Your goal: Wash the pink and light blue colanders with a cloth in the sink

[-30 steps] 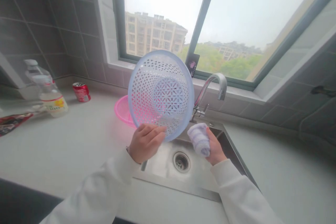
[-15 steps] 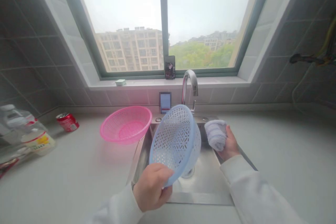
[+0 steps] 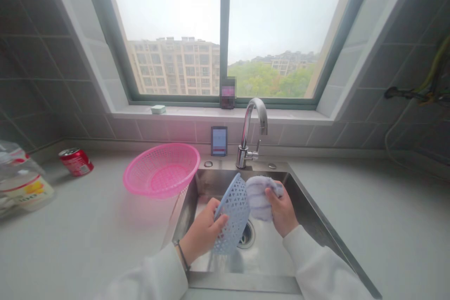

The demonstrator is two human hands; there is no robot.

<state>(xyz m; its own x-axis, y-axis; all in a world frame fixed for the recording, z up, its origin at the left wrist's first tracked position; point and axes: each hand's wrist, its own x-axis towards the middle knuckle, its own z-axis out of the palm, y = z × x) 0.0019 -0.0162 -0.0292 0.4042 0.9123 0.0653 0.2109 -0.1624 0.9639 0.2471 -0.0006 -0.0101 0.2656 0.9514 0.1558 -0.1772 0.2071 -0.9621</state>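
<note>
Over the sink, my left hand (image 3: 207, 229) grips the rim of a light blue plastic colander (image 3: 234, 213), which is tilted on its side with its perforated outer wall toward my right. My right hand (image 3: 283, 208) is closed on a bunched white towel (image 3: 262, 197) with pale purple stripes. The towel is against or very close to the colander's outer wall; whether they touch I cannot tell. Beneath both is the stainless steel sink (image 3: 274, 255), with its drain (image 3: 247, 235) partly hidden by the colander.
A pink plastic basket (image 3: 161, 150) stands on the counter left of the sink. Farther left are a red can (image 3: 75, 161) and a clear bottle (image 3: 28, 192). Behind the sink rises a chrome faucet (image 3: 244, 136). A phone (image 3: 219, 140) leans on the tiles, and a second device (image 3: 228, 96) stands on the windowsill.
The blue colander has turned from showing its inside to showing its outer wall, and is lower. My right hand has brought the towel left, up to the colander.
</note>
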